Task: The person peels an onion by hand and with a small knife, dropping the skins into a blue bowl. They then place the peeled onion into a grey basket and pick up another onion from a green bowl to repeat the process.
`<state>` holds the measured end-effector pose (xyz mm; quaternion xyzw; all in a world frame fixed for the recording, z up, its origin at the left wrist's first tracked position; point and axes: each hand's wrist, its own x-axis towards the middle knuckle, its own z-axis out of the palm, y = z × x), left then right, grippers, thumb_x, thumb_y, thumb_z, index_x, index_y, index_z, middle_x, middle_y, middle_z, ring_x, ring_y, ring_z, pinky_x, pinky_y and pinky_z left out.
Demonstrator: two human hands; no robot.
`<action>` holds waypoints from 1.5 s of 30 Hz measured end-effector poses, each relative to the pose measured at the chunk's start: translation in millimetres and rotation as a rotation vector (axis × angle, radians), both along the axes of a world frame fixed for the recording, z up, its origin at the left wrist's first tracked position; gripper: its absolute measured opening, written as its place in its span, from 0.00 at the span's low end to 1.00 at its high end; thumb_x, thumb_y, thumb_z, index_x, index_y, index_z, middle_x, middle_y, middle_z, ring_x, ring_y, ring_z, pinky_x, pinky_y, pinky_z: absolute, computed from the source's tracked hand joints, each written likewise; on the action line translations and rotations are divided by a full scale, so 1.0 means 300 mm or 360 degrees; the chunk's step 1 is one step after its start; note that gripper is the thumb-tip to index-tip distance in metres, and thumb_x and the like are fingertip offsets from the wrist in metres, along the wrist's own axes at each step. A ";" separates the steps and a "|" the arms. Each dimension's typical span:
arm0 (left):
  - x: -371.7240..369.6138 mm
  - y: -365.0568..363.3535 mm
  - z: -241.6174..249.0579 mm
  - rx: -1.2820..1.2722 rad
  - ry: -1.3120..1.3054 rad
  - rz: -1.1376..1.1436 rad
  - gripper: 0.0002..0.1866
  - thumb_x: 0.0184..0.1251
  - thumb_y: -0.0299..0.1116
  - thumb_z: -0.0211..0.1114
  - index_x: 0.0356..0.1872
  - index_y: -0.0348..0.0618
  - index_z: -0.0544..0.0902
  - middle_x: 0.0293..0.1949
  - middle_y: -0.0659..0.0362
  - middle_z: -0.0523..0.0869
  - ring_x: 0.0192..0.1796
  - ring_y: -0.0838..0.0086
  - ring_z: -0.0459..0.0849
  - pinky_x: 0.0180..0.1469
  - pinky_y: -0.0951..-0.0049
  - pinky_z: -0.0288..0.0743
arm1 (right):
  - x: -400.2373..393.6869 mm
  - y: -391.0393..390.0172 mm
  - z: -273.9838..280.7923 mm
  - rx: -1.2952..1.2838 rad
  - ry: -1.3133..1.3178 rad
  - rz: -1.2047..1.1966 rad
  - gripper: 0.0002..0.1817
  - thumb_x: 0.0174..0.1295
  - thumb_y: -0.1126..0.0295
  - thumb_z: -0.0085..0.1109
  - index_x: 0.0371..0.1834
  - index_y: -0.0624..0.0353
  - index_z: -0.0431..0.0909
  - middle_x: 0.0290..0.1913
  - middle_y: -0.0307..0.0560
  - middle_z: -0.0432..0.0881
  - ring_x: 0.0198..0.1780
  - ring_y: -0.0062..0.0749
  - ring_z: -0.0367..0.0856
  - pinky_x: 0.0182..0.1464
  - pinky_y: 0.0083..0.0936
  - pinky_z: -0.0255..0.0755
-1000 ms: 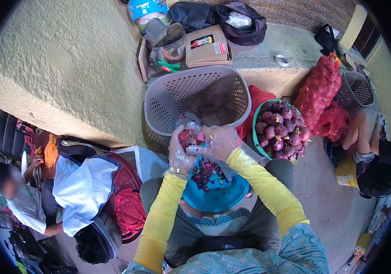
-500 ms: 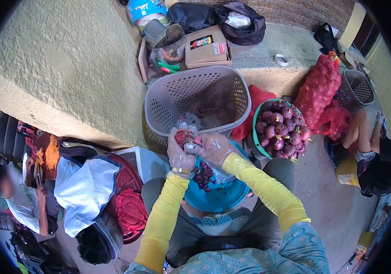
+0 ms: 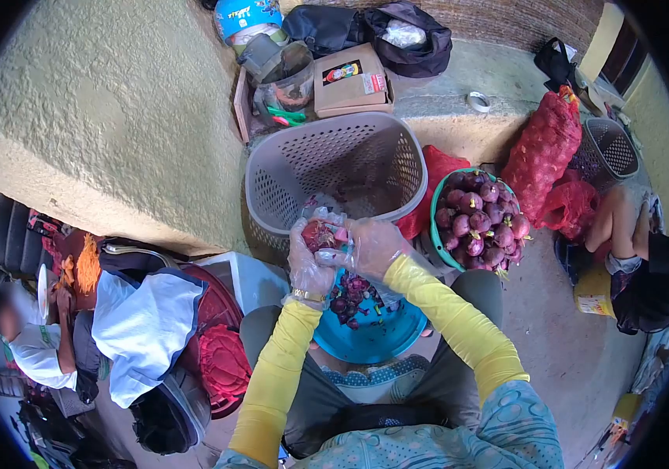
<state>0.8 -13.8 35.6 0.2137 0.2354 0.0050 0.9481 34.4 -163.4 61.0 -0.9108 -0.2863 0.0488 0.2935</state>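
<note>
Head camera view: a red onion (image 3: 319, 235) sits in the cupped left hand (image 3: 309, 267), gripped by its gloved fingers, above the far edge of a blue basin (image 3: 366, 349). The right hand (image 3: 375, 244) meets it there, fingers close against the onion; whether they pinch skin or a small blade, I cannot tell. It looks like skinning or trimming, and any further stroke calls for a steady left grip and right fingertips kept off the cut.

Onion scraps (image 3: 354, 298) lie in the basin, between the knees. Just beyond the hands, the near rim of a grey plastic basket (image 3: 256, 168) limits forward reach. To the right, a green-rimmed tub (image 3: 434, 228) of heaped red onions stands close to the right forearm, with a red mesh sack (image 3: 541, 152) behind. Elbow room seems better past the right knee, where floor (image 3: 541, 313) separates the tub from a seated person (image 3: 624, 234).
</note>
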 end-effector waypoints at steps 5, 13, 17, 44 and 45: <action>-0.001 0.012 -0.031 0.0196 0.0076 0.0140 0.16 0.75 0.44 0.56 0.50 0.43 0.81 0.46 0.55 0.87 0.48 0.64 0.86 0.50 0.63 0.85 | -0.035 0.026 -0.043 0.0148 0.0036 -0.0011 0.34 0.59 0.33 0.60 0.44 0.58 0.82 0.36 0.59 0.86 0.40 0.60 0.86 0.44 0.50 0.80; -0.013 0.004 -0.006 0.0244 0.0012 0.0241 0.15 0.73 0.44 0.57 0.46 0.42 0.81 0.45 0.55 0.87 0.47 0.64 0.85 0.53 0.63 0.81 | -0.049 0.051 -0.057 0.0295 0.0301 0.0001 0.30 0.66 0.39 0.58 0.46 0.60 0.81 0.37 0.63 0.84 0.42 0.62 0.83 0.45 0.48 0.75; 0.004 0.033 -0.004 0.0131 -0.0247 -0.0001 0.16 0.74 0.43 0.55 0.48 0.41 0.81 0.48 0.53 0.86 0.52 0.64 0.84 0.56 0.63 0.81 | 0.049 -0.006 -0.092 0.0428 0.0296 0.0255 0.29 0.66 0.40 0.59 0.46 0.60 0.81 0.36 0.63 0.84 0.41 0.62 0.83 0.46 0.47 0.75; 0.008 0.017 0.008 0.0197 -0.0059 0.0020 0.24 0.79 0.53 0.52 0.47 0.40 0.82 0.46 0.53 0.86 0.49 0.63 0.85 0.54 0.62 0.82 | 0.042 -0.008 -0.084 0.0435 0.0117 0.0251 0.34 0.56 0.37 0.68 0.42 0.62 0.82 0.33 0.63 0.84 0.38 0.63 0.84 0.42 0.49 0.77; 0.012 0.033 0.008 0.0059 -0.0201 -0.0214 0.25 0.79 0.55 0.51 0.47 0.41 0.82 0.47 0.53 0.86 0.47 0.63 0.86 0.52 0.62 0.83 | 0.057 -0.025 -0.062 0.0434 0.0114 0.0248 0.34 0.56 0.37 0.68 0.42 0.62 0.82 0.33 0.63 0.84 0.38 0.63 0.84 0.42 0.49 0.77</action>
